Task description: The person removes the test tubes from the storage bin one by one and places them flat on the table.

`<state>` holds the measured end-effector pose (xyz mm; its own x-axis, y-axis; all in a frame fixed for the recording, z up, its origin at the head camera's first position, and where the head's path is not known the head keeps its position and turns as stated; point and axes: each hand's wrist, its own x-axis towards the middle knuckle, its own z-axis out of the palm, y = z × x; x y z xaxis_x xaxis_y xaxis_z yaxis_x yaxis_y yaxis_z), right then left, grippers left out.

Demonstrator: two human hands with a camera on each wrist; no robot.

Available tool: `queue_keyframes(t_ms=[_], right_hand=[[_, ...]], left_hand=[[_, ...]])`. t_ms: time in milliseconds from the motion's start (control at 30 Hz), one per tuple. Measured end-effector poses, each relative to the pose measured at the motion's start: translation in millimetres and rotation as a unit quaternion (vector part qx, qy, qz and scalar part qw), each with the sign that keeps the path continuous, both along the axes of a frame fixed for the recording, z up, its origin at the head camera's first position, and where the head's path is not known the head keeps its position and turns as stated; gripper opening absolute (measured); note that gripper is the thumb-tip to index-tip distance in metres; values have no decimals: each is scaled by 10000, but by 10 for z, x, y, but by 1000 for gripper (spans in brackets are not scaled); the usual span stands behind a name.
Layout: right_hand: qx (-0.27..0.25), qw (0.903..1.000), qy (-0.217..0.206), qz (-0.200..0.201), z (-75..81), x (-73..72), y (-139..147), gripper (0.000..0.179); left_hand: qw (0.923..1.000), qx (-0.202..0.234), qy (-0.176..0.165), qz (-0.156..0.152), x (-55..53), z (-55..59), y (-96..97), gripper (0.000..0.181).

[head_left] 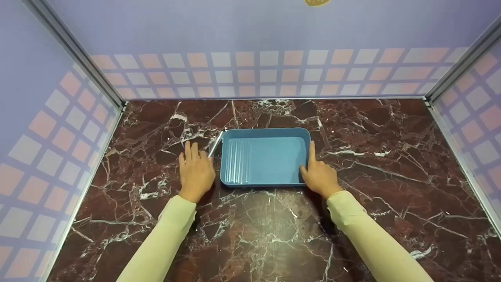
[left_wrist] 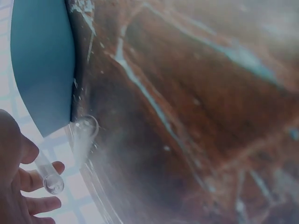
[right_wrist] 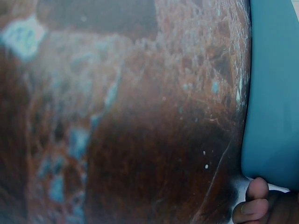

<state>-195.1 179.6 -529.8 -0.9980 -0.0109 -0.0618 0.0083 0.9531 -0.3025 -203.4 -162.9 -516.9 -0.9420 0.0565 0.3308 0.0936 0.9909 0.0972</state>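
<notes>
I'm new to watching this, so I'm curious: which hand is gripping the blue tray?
The right hand grips one end of the blue tray; the left hand is beside its other end, apart from it, holding a clear rod.

lilac walls (head_left: 176,27), veined maroon marble (head_left: 391,188)

Mid-frame, a blue tray (head_left: 276,160) sits on a marbled surface (head_left: 270,231), its right wall gripped by the right hand (head_left: 321,176); left of centre, a thin pale rod (head_left: 216,144) slants up from the left hand (head_left: 196,172).
</notes>
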Motion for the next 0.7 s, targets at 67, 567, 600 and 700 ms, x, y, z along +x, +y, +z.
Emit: queue_keyframes(t_ms=[67, 567, 600, 700], right_hand=[[-14, 10000, 1, -2, 8, 2, 0, 80], [40, 10000, -38, -44, 4, -7, 2, 79], [43, 10000, -31, -44, 4, -7, 2, 79], [55, 10000, -15, -49, 0, -5, 4, 79]], left_hand=[[10000, -26, -48, 67, -4, -17, -23, 40], [9994, 37, -216, 273, -10, -96, -94, 41], [9993, 38, -248, 282, -8, -98, -95, 42], [9991, 51, -282, 315, -2, -104, -101, 42]])
